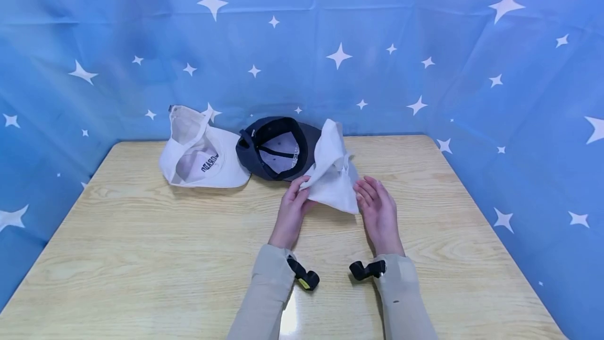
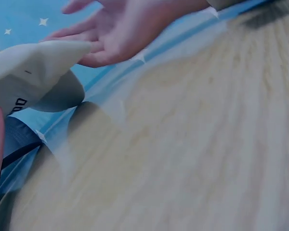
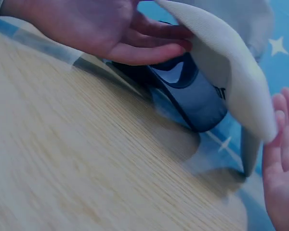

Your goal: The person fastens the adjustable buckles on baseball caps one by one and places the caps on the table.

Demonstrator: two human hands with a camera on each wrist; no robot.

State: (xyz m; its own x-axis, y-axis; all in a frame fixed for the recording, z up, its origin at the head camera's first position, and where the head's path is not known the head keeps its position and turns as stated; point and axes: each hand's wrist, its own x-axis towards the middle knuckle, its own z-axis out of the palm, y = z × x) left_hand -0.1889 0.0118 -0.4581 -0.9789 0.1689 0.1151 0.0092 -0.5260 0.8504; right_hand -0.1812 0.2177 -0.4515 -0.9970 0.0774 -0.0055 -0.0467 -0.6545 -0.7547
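Note:
A whitish cap [image 1: 330, 182] is held tilted up off the tabletop near the back. My left hand [image 1: 290, 216] pinches its left edge, and in the right wrist view that hand's fingers [image 3: 159, 53] reach under the rim. Beside the cap's right edge is my right hand [image 1: 379, 214], fingers extended; whether they touch the cloth I cannot tell. Part of some dark lettering shows on the cap in the left wrist view. Directly left of it lies a dark grey cap [image 1: 247, 156] with its opening showing, partly behind the whitish one.
Left of the dark cap sits a white cap [image 1: 231, 156], its inside and dark lettering visible. All rest on a wooden table [image 1: 165, 256]. A blue curtain with white stars [image 1: 302, 30] hangs right behind the table and along its sides.

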